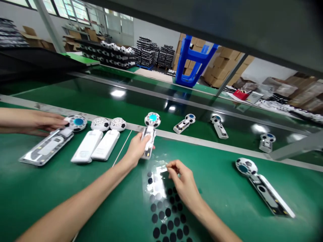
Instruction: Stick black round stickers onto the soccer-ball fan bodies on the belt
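Observation:
My left hand [137,148] is closed round the white handle of a small hand-held fan [150,129] with a football-patterned head and a blue centre, lying at the edge of the green bench. My right hand [183,181] hovers over a clear sheet of black round stickers [165,208], its fingertips pinched together at the sheet's top; what they hold is too small to make out.
Two finished white fans [97,141] lie to the left. Another person's hand [37,121] touches an open fan [50,143] at far left. One open fan [262,188] lies to the right. Several fans ride the conveyor belt [219,127] beyond.

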`<control>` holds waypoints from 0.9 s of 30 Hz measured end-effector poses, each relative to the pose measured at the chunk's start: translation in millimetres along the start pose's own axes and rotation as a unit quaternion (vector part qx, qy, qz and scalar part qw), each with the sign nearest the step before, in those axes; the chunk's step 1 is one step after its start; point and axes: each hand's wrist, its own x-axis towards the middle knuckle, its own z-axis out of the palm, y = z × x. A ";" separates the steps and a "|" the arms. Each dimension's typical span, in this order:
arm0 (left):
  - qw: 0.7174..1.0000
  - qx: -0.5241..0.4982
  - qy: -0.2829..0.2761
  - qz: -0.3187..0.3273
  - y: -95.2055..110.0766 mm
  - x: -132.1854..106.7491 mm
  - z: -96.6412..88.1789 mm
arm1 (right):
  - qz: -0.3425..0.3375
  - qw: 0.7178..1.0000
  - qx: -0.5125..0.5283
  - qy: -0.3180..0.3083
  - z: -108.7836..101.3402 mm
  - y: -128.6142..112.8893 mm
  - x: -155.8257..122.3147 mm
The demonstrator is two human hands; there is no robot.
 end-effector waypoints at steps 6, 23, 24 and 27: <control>0.969 0.224 0.088 0.061 38.6 88.3 8.6 | -0.078 0.968 -0.222 -0.083 24.8 13.8 -4.9; 0.883 0.454 0.115 0.025 8.7 8.1 -95.6 | -0.088 0.954 -0.227 -0.172 20.8 -6.5 8.3; 0.902 0.418 0.104 0.014 10.9 8.3 -95.1 | -0.068 0.970 -0.170 -0.161 18.8 -4.0 9.0; 0.957 0.287 0.037 -0.004 10.1 -5.3 -85.4 | -0.005 0.992 0.000 -0.124 9.5 2.8 14.7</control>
